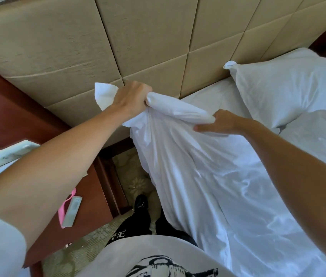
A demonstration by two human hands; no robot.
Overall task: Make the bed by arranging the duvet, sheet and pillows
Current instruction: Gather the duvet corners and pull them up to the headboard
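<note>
I stand at the left side of the bed, near its head. My left hand (pixel 131 97) grips the top corner of the white duvet (pixel 208 176), lifted in front of the headboard, with a flap of fabric sticking out to its left. A short way to the right, my right hand (pixel 219 121) pinches the duvet's top edge. The duvet hangs down over the bed's side and spreads toward me. A white pillow (pixel 290 88) lies at the head on the right, on the white sheet (pixel 214 96).
A padded beige headboard (pixel 138 37) fills the back. A red-brown wooden nightstand (pixel 90 196) stands on the left, carrying a grey remote (pixel 72 211), a pink strap and a white panel. Patterned carpet (pixel 136 182) shows in the narrow gap where my feet stand.
</note>
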